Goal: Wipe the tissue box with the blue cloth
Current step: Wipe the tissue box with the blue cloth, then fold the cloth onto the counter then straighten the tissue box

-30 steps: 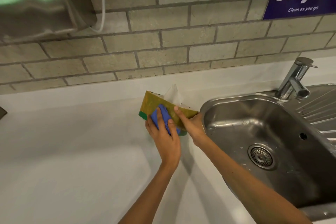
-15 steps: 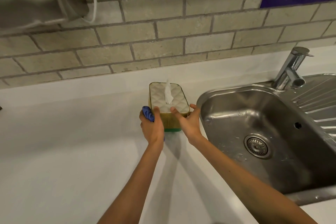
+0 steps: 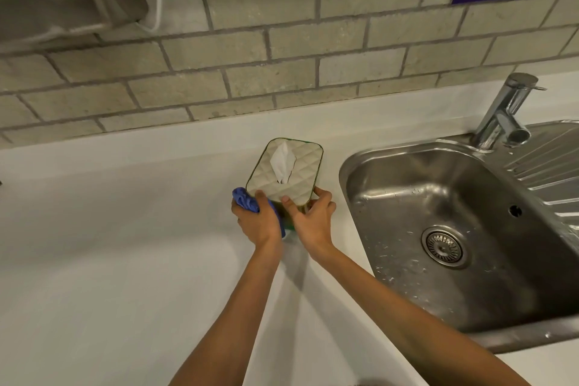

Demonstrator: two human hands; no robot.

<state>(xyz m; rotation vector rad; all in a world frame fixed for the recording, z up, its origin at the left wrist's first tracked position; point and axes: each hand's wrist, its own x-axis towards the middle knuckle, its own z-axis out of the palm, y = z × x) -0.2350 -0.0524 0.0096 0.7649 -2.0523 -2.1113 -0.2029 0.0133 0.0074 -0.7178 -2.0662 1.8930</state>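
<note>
Whereas one second earlier the tissue box [image 3: 286, 174] lay tipped on its side with my left hand [image 3: 257, 222] pressing the blue cloth [image 3: 247, 201] flat against its face, it now stands with its quilted cream top turned up toward me, as it already did half a second ago. From that nearer moment little has changed: both hands keep the same hold at the box's 6 o'clock end.

Largest to smallest. White counter [image 3: 109, 260]: it carries the box, which sits near the middle of the view, just at 9 o'clock of the sink [image 3: 407, 197]. Steel sink: its basin holds only scattered water drops and a round drain strainer [image 3: 444, 247]; the tap [image 3: 504, 113] rises at its 1 o'clock corner. Tissue box: a single white tissue [image 3: 282, 166] stands out of the slot in the top. Whether its base touches the counter I cannot tell, since my hands cover it.

Left hand: curled closed around the bunched blue cloth, which bulges out at 11 o'clock of the fist and lies against the box's 7 o'clock corner; the thumb rests on the top edge. Right hand [image 3: 311, 218]: partly open, fingers spread around the 5 o'clock corner, thumb on the top edge, gripping the box.
</note>
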